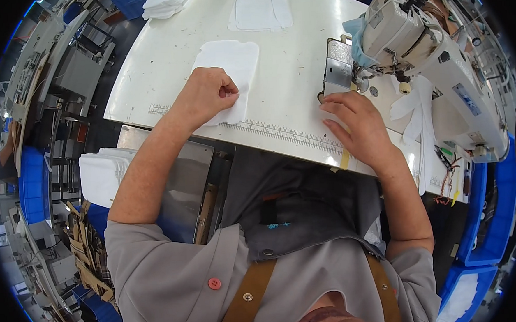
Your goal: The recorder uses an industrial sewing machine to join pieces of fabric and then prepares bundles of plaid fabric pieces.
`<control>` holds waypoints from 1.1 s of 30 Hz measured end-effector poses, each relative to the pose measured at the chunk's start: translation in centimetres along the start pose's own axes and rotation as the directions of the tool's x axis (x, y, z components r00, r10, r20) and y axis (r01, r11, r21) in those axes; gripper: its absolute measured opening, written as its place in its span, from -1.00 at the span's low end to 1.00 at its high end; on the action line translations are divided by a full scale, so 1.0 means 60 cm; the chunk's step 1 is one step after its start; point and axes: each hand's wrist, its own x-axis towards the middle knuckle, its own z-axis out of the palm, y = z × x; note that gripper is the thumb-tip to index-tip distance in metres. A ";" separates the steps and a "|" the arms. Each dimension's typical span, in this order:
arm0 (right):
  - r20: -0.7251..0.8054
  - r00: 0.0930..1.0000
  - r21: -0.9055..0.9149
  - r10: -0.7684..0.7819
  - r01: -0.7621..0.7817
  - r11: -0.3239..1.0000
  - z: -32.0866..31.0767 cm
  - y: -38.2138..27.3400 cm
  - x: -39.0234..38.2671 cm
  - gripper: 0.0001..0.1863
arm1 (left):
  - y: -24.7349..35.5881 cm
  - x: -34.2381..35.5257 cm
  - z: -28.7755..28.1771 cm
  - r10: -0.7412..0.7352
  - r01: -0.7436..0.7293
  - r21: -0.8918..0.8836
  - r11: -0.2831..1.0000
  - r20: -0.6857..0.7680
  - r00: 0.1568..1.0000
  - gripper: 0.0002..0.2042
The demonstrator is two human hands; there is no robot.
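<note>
My left hand (211, 96) is over a white fabric piece (238, 57) that lies flat on the table near its front edge. Its thumb and fingers are pinched together above the cloth; what they hold, if anything, is too small to tell. My right hand (356, 124) is open, fingers apart and slightly bent, just in front of the metal plate (337, 63) of a white sewing machine (409, 36). No item shows in it. A light blue cloth (355, 42) hangs at the machine's head.
A ruler strip (286, 134) runs along the table's (165, 66) front edge. More white pieces (260, 9) lie at the back, with a stack (165, 2) at the far left. Another white stack (104, 175) sits lower left. White strips (419, 117) and small scissors (444, 158) lie right.
</note>
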 end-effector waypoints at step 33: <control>-0.347 0.938 0.143 0.008 0.044 0.989 0.131 -0.078 0.140 -0.69 | -0.140 0.014 -0.091 -0.448 0.233 -0.854 0.466 0.000 0.894 -0.87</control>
